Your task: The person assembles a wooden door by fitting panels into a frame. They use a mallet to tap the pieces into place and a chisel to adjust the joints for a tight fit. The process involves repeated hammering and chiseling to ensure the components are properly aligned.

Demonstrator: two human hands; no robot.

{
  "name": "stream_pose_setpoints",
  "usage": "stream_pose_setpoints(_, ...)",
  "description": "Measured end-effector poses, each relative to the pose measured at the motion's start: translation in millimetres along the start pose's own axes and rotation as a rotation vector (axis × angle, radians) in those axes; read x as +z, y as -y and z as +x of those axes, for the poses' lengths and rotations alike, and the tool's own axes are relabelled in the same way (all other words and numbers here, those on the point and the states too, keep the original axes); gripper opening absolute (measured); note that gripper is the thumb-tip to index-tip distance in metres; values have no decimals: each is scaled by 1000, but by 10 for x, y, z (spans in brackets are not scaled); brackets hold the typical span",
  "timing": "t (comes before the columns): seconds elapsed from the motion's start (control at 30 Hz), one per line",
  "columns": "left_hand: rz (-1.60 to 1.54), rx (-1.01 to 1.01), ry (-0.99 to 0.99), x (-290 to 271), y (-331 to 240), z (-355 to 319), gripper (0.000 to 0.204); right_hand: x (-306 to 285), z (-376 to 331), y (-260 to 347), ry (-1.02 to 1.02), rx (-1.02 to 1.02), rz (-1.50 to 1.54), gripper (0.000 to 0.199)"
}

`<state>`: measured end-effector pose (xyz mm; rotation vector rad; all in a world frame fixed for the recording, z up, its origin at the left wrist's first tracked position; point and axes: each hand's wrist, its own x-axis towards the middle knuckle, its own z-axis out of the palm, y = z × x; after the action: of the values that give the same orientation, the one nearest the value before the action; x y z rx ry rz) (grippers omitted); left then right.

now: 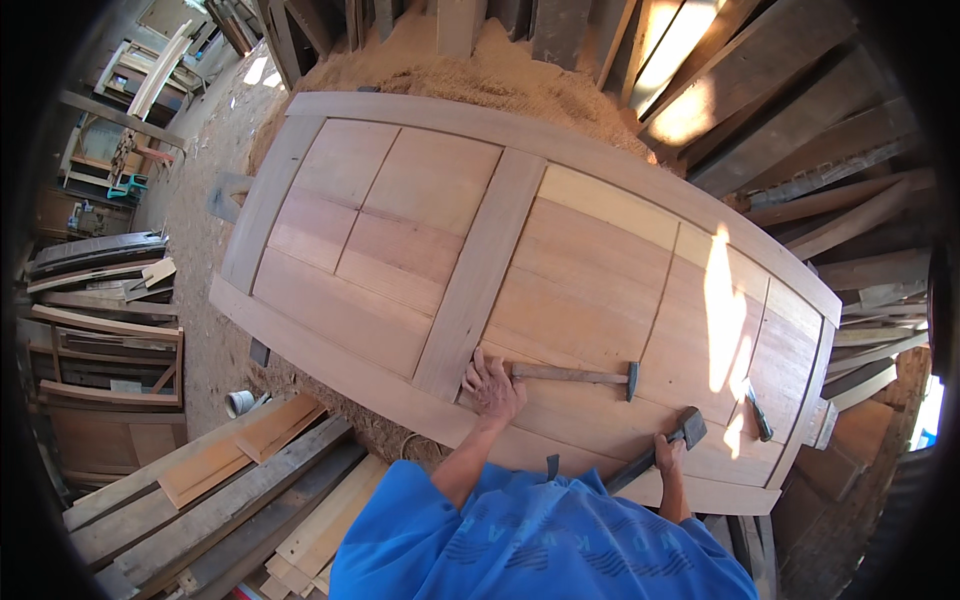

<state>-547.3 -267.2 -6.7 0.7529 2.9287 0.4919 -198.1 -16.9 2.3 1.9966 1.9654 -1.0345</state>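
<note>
A large panelled wooden door (480,260) lies flat in front of me. My left hand (493,388) rests on it at the lower end of the middle crosspiece, fingers spread and holding nothing. Just right of it lies a hammer (580,374) with a wooden handle and dark head. At the door's near edge my right hand (670,454) is closed around a dark bar (636,470) with a block-like end (690,427); its exact kind is unclear. Farther right on the panel is a dark, narrow hand tool (757,410), perhaps a chisel.
Sawdust (430,75) is heaped behind the door. Boards lean at the back right (800,110). Long planks (210,500) lie at the near left, with a white cup-like container (239,403) beside them. Wooden frames (110,355) are stacked at the left.
</note>
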Motion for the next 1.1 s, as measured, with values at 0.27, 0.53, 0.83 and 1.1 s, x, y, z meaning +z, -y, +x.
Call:
stream_pose_setpoints(0.27, -86, -37, 178, -237, 95, 188, 56, -21, 13, 26, -38, -26, -7, 53)
stream_pose_setpoints(0.53, 114, 24, -56, -309, 100, 987, 66, -105, -19, 110, -43, -12, -2, 54)
stream_pose_setpoints(0.83, 270, -85, 68, 20, 196, 1064, 65, 88, -24, 40, -100, 82, 195, 27)
stream_pose_setpoints(1.1, 240, -69, 114, -126, 122, 1092, 74, 269, -147, 1127, -114, 152, 1073, 10)
